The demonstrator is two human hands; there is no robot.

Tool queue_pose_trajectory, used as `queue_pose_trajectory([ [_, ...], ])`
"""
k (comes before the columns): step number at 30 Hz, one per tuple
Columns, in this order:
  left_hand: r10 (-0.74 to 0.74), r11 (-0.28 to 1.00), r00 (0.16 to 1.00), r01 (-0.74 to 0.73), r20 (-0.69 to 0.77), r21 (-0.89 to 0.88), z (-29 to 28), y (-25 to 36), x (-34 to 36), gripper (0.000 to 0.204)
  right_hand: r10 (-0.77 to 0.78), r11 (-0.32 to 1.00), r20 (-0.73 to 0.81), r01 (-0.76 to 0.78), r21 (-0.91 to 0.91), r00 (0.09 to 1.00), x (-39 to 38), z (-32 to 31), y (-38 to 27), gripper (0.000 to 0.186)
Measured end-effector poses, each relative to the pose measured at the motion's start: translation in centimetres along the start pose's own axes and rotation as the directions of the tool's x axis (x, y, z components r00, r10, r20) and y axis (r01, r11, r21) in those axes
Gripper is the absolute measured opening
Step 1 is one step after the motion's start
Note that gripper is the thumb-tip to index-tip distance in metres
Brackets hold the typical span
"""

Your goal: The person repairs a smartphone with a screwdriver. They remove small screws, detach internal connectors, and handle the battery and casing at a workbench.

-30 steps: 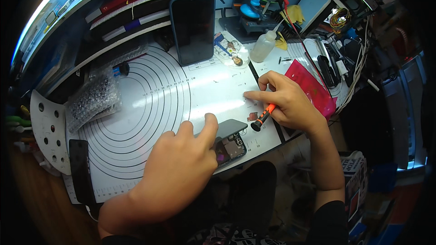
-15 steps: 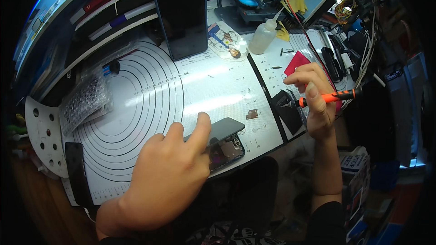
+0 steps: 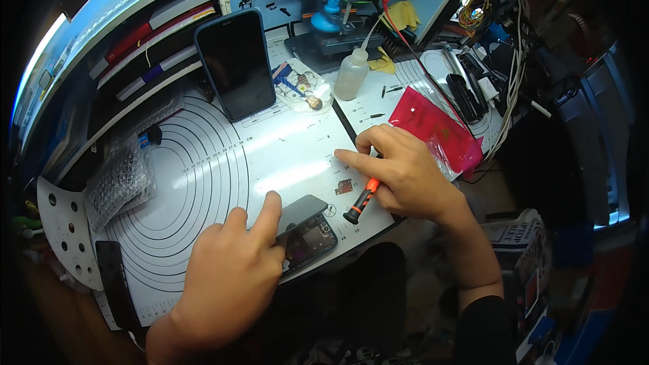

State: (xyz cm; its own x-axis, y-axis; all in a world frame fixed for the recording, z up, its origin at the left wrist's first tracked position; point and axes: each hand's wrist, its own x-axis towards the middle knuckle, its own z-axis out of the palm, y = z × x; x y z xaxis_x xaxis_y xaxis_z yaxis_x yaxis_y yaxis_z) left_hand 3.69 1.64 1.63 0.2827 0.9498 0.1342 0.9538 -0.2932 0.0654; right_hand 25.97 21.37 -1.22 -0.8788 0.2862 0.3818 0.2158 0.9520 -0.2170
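Note:
My left hand (image 3: 226,277) presses on an opened phone (image 3: 307,233) near the front edge of a white mat with ring markings (image 3: 203,182); the index finger lies on its lifted grey screen. My right hand (image 3: 402,172) rests on the mat at the right and holds a small screwdriver with an orange and black handle (image 3: 360,199). Its index finger points left, just above a small brown metal part (image 3: 344,186) lying on the mat.
A dark phone (image 3: 234,64) leans against shelves at the back. A clear squeeze bottle (image 3: 352,74), a red bag (image 3: 433,125), bubble wrap (image 3: 118,179), another dark phone (image 3: 115,287) at the left front and tools and cables at the right surround the mat.
My right hand came back down from the right onto the mat with the screwdriver, beside the small metal part. My left hand stays on the opened phone.

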Motion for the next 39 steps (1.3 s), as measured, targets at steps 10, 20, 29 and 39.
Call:
queue_pose_trajectory([
  [10,0.014,1.000,1.000,-0.014,-0.010,0.025,0.0,0.0,-0.1,0.010,0.098,0.986,-0.034,-0.093,0.137,0.995,-1.7,-0.5,0.2,0.034],
  [20,0.017,0.999,1.000,-0.016,-0.014,0.047,-0.2,0.1,0.2,0.010,0.367,0.826,-0.282,-0.171,0.538,0.887,-2.1,-0.8,-1.3,0.030],
  [29,0.010,1.000,1.000,-0.010,-0.004,0.015,-0.3,0.1,0.3,0.010,0.518,0.706,-0.435,-0.081,0.704,0.736,-1.7,2.6,-3.7,0.098],
  [39,0.006,1.000,1.000,-0.006,-0.001,0.010,-0.4,0.0,0.5,0.011,0.501,0.772,-0.563,-0.045,0.635,0.657,-0.9,5.2,-4.2,0.106],
])
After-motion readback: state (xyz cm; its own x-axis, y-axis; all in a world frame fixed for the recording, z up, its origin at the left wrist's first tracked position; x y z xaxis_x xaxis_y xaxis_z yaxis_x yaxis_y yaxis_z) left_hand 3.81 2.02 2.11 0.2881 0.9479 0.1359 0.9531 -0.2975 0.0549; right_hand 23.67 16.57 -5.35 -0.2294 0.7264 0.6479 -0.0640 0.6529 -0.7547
